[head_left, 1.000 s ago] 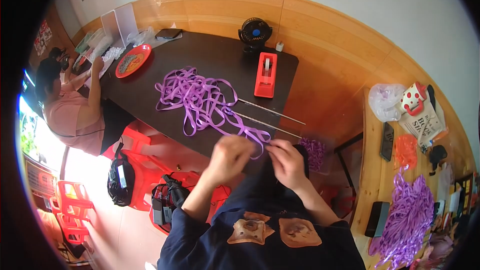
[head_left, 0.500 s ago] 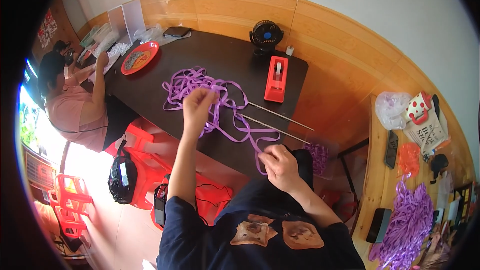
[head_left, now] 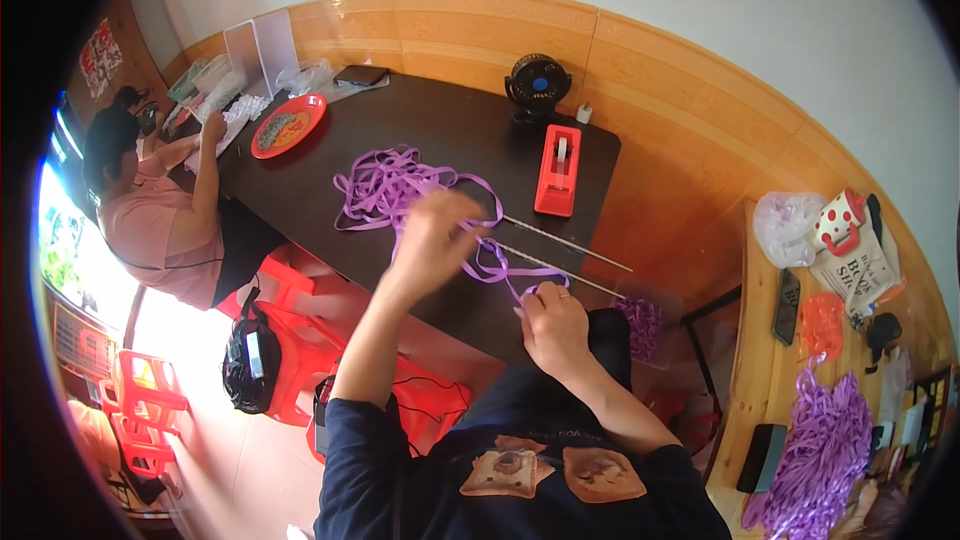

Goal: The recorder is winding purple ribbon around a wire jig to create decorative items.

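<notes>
Dark table [head_left: 470, 125] with purple ribbon [head_left: 385, 185], red tape dispenser [head_left: 557, 172], fan [head_left: 537, 85], red plate [head_left: 288, 125].

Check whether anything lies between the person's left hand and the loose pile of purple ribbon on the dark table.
Nothing visible does. The left hand hangs blurred right at the near edge of the purple ribbon; the red tape dispenser and two thin rods lie off to the right.

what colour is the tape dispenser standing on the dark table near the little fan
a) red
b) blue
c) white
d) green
a: the tape dispenser is plainly red, standing on the dark table just in front of the small black fan, beyond the purple ribbon.
</notes>
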A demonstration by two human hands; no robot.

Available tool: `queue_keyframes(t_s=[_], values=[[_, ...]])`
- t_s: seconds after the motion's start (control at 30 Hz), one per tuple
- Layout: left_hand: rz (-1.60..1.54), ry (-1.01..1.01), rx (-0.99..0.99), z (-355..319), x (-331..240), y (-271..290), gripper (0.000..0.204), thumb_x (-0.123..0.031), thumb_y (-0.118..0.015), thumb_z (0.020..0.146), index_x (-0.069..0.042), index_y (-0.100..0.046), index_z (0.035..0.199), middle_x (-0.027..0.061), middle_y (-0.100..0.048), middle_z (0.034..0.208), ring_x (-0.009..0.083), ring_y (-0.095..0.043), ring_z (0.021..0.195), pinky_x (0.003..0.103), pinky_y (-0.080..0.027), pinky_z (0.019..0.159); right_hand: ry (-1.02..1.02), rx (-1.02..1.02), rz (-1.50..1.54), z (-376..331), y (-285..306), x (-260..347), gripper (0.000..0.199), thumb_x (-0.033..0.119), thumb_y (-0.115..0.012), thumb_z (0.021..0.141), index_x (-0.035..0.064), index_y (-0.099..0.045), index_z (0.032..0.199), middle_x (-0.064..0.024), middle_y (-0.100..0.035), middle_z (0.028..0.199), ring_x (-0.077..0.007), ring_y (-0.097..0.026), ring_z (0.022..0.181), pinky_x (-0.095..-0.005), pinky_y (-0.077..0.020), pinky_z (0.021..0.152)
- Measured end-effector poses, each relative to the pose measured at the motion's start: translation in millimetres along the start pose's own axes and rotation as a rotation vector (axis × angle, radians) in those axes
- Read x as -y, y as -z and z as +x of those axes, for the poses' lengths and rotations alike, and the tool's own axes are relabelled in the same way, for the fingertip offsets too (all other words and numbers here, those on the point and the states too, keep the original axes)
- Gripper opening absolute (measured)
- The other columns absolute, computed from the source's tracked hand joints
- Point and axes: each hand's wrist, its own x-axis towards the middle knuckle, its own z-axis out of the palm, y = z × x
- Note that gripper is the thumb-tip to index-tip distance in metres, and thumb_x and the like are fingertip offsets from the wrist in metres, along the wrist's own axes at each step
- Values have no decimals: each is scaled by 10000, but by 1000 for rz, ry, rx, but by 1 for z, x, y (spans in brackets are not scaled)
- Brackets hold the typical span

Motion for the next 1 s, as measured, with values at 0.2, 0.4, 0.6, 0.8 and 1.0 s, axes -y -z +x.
queue_keyframes(t_s=[0.2,0.4,0.6,0.8,1.0], values=[[5,44,129,-58,7,-36,130,-76,-747,643,-40,-645,716,109,-620,880,305,-554,912,400,-447,794,-36,-34,-33,-23,10,-11,121,3,-647,666,40,-606,773,-101,-522,778,-297,-573,732,-396,-465,600],[448,216,-230,-35,18,-5,283,-73,-686,725,-17,-624,995,150,-611,1034,345,-545,980,417,-425,841,-136,-125,-3,-42,40,-24,105,-24,-652,706,49,-626,777,-82,-502,708,-269,-556,647,-375,-434,560],[-282,-85,376,-36,-61,-61,421,-80,-701,737,-44,-602,1145,116,-605,1082,327,-513,1059,431,-392,907,-56,-359,24,-42,68,-28,224,-58,-643,649,51,-659,844,-72,-534,734,-257,-557,656,-349,-424,554],[-655,82,439,-44,-81,-95,82,-38,-683,790,-23,-700,869,66,-631,706,207,-606,698,298,-464,653,-64,-453,-32,-58,102,-43,195,-65,-664,679,40,-665,843,-86,-566,729,-263,-558,635,-337,-426,549],[-1343,727,772,-42,-101,-109,108,-60,-682,845,12,-680,926,18,-654,778,47,-567,718,191,-438,628,-318,-234,375,-82,113,-57,441,-42,-639,675,5,-614,1113,-144,-590,1144,-299,-552,1054,-370,-415,931]])
